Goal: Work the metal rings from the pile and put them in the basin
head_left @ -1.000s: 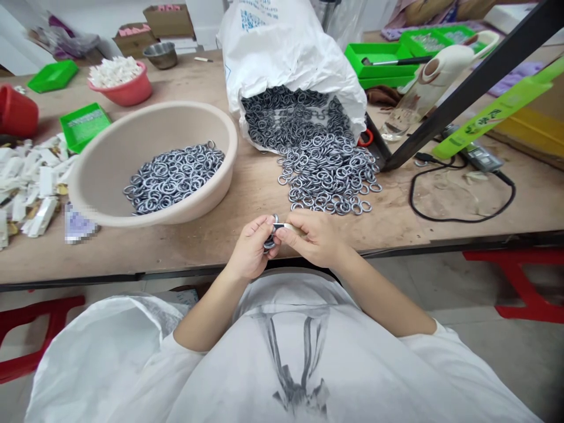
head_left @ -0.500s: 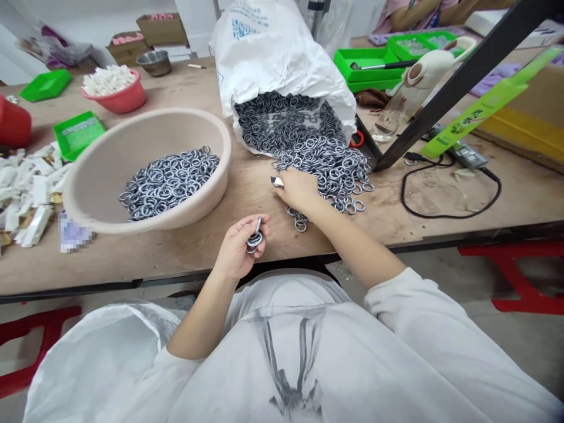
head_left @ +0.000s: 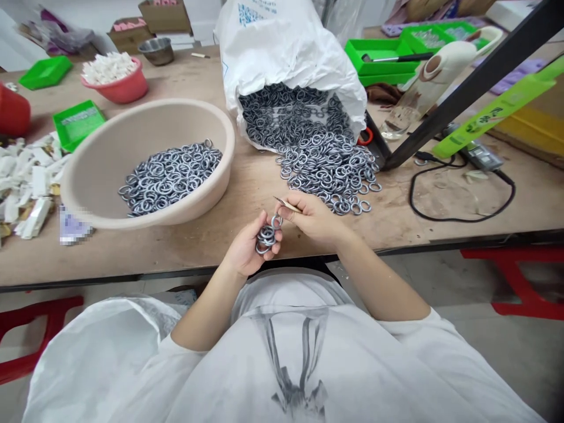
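Note:
Several grey rings (head_left: 265,237) lie in the curled fingers of my left hand (head_left: 249,247), just over the table's front edge. My right hand (head_left: 315,220) meets it from the right, pinching a small pointed blade-like tool (head_left: 288,204) with a pale handle. One ring (head_left: 277,221) stands between the two hands at the right fingertips. Behind my right hand spreads a heap of loose grey rings (head_left: 328,167), spilling from the mouth of a white sack (head_left: 291,53). A wide beige basin (head_left: 83,200) to the left holds many more such rings.
A dark metal post (head_left: 440,106) slants up at the right beside a clear bottle (head_left: 409,106) and a black cable (head_left: 462,218). White pieces (head_left: 35,176), green trays (head_left: 81,126) and a red bowl (head_left: 123,88) stand at the left. An open white sack (head_left: 97,352) is below the table edge.
My right hand has drawn back from the ring heap to my left hand, bringing the tool along. More rings now show in my left hand, which has shifted slightly right.

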`<action>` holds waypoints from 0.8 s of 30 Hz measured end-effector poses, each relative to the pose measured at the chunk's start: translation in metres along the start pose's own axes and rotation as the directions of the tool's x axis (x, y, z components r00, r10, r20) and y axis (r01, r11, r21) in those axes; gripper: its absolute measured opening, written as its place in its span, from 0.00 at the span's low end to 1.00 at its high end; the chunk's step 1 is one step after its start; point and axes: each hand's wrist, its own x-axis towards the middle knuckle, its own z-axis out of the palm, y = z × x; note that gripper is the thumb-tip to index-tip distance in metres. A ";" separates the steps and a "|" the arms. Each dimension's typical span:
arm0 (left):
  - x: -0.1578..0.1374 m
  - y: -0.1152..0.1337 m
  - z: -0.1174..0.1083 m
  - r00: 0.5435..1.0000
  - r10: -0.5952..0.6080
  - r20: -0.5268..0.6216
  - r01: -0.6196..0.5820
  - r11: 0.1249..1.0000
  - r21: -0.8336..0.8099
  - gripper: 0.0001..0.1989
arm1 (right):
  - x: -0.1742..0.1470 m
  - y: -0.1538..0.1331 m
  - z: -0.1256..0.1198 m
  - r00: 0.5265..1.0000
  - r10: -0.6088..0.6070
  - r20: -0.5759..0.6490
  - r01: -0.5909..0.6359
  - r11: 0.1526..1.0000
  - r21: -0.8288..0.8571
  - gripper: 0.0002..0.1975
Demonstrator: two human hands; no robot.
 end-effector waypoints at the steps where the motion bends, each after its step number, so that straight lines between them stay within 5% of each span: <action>1: 0.000 -0.002 0.001 0.998 -0.039 0.054 0.038 0.999 0.014 0.19 | -0.003 0.000 0.000 0.998 -0.052 -0.025 0.051 0.997 -0.062 0.14; 5: -0.005 -0.005 0.002 0.981 -0.105 0.166 0.104 0.994 0.013 0.21 | -0.004 0.005 -0.001 0.971 -0.227 -0.079 0.203 0.950 -0.237 0.14; 8: -0.010 -0.004 0.005 0.993 -0.008 0.118 0.007 1.000 0.009 0.19 | -0.005 0.007 0.006 0.958 -0.262 -0.118 0.240 0.955 -0.171 0.14; 12: -0.013 -0.005 0.009 0.983 0.162 0.082 -0.170 0.980 0.103 0.18 | -0.010 0.004 0.017 0.968 -0.109 -0.225 0.106 0.994 -0.027 0.17; 15: -0.014 -0.005 0.010 0.973 0.213 0.086 -0.224 0.962 0.155 0.19 | -0.018 -0.002 0.019 0.957 -0.009 -0.289 -0.018 0.996 -0.092 0.20; 20: -0.013 -0.005 0.009 0.971 0.237 0.033 -0.239 0.961 0.139 0.20 | -0.033 -0.014 0.018 0.987 -0.110 -0.121 0.055 0.919 -0.390 0.22; 24: -0.012 -0.005 0.009 0.968 0.250 0.034 -0.252 0.961 0.114 0.20 | -0.036 -0.019 0.021 0.989 -0.129 -0.074 0.080 0.880 -0.469 0.22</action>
